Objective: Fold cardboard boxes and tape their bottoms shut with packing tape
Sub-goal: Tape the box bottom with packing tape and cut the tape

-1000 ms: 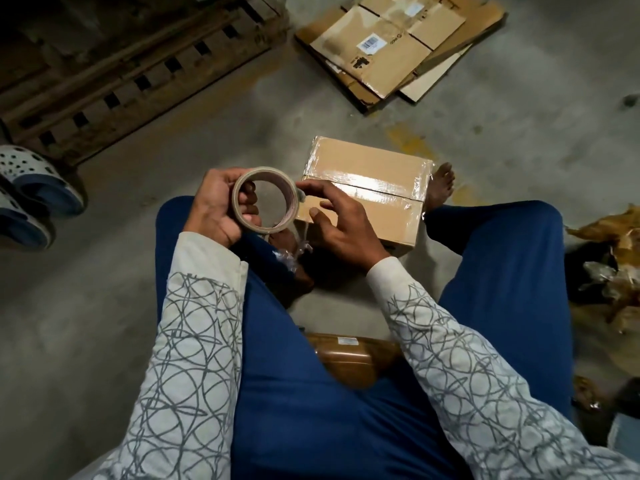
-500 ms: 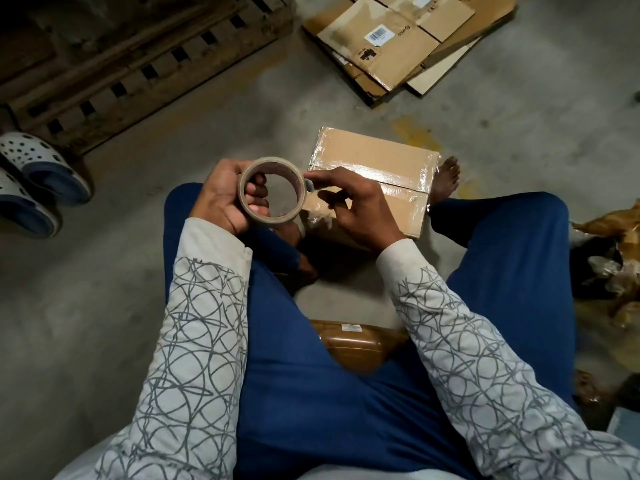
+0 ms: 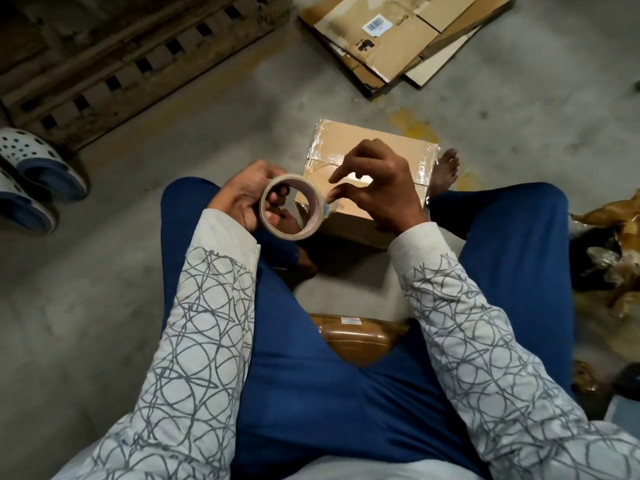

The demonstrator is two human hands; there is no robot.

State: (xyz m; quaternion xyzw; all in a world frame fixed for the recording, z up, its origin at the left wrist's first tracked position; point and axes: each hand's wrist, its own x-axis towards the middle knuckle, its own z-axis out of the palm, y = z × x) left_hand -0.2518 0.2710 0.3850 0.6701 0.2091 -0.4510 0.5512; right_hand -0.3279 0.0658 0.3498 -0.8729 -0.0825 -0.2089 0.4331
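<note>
- The cardboard box [image 3: 360, 140] sits on the concrete floor [image 3: 207, 140] between a seated person's folded legs. Shiny clear tape already crosses its upper face. The right hand covers its middle, and its near lower edge is lost in shadow.
- The tape roll [image 3: 290, 206] is held upright at the box's near left corner. I cannot make out a loose end of tape, only a small glint at the roll's right rim.
- The left hand [image 3: 242, 199] grips the roll, fingers [image 3: 277, 198] curled through its core.
- The right hand [image 3: 381, 188] is poised above the box, thumb and forefinger narrowed almost to a pinch at the roll's right rim. From my station I cannot tell whether they hold tape or merely touch it.
- A bare foot [image 3: 446, 166] lies just beside the box's right edge.
- A brown wrapped parcel [image 3: 356, 337] shows only partly beneath the legs.
- Farther out, the top edge cuts off a stack of flattened cartons [image 3: 398, 39] and a wooden pallet [image 3: 121, 53] sits in gloom. Two sandals [image 3: 38, 168] run off the left edge. Crumpled brown wrapping [image 3: 616, 244] at the right is hard to identify.
</note>
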